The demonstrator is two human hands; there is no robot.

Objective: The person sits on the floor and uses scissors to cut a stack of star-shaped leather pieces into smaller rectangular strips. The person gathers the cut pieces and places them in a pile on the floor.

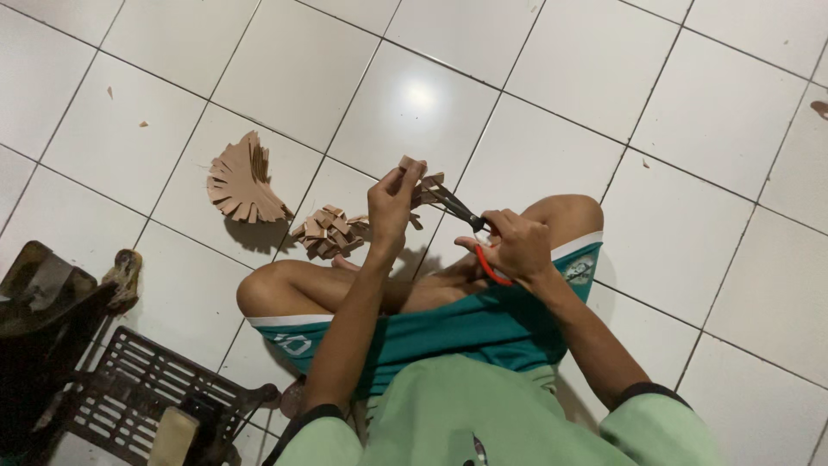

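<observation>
Sitting cross-legged on the white tiled floor [414,112], the person wore a green shirt [466,414] and teal shorts [483,328]. The right hand [517,246] was clenched around the red handles of the scissors [470,229], whose dark blades pointed toward the left hand and appeared to meet the material there. The left hand [392,203] was raised above the knees, its grip pinched on a small tan leather-like piece [418,177] held up at the blade tips. Whether the blades stood parted or closed could not be told.

Just beyond the left hand, a small heap of cut tan strips [328,231] lay on the floor. Further left and apart from it sat a larger fan-shaped stack of fringed tan pieces [241,183]. A dark cast-iron treadle frame [147,388] stood at the lower left edge, near the person's left knee.

Judgement: the cutting step was in hand, with the piece being trimmed into strips. The next move would call for steady support of the piece and fingers kept clear of the blades.
</observation>
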